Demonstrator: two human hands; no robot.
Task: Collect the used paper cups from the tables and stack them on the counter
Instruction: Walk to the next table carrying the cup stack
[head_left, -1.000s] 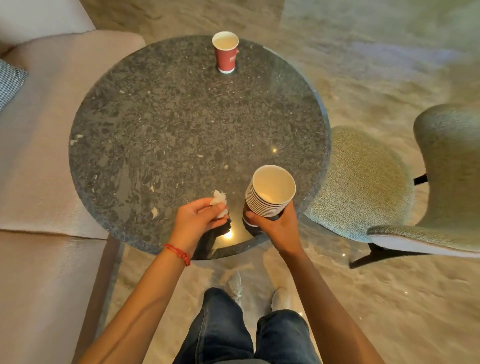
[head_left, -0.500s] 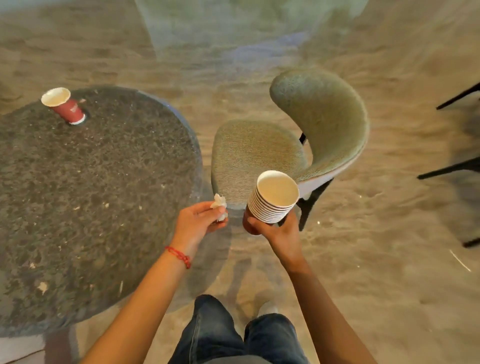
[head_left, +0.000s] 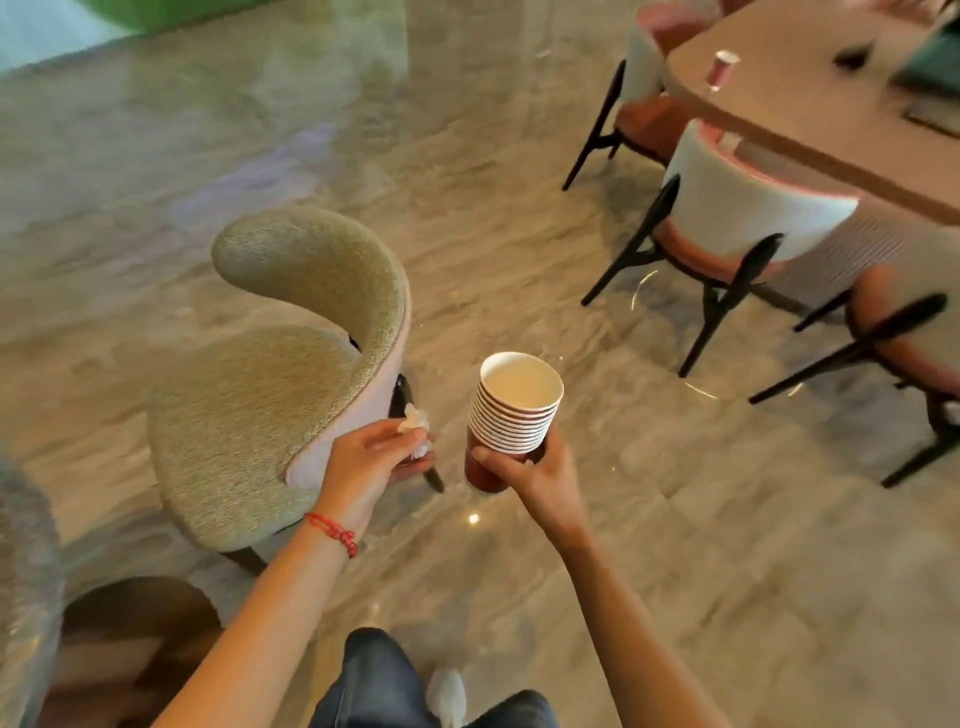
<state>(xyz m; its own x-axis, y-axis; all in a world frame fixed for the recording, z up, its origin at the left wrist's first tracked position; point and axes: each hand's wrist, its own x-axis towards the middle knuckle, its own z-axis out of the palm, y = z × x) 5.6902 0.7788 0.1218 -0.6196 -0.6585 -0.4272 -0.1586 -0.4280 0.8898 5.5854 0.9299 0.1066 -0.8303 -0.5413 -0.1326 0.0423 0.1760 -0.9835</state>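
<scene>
My right hand (head_left: 540, 475) grips a stack of red paper cups (head_left: 514, 415) with white rims, tilted a little, held over the floor. Just to its left, my left hand (head_left: 371, 460) is closed on a small crumpled white napkin (head_left: 414, 418); a red string bracelet circles that wrist. One more red paper cup (head_left: 722, 67) stands blurred on a long tan table (head_left: 810, 119) at the far right.
A green upholstered chair (head_left: 280, 374) stands close on my left. The dark round table's edge (head_left: 23, 561) shows at bottom left. White-backed chairs with black legs (head_left: 727, 218) line the tan table. Glossy marble floor (head_left: 701, 545) lies ahead and right.
The view has swung right, away from the round table and its single cup. The tan table and its chairs have come into view. Both hands keep their holds.
</scene>
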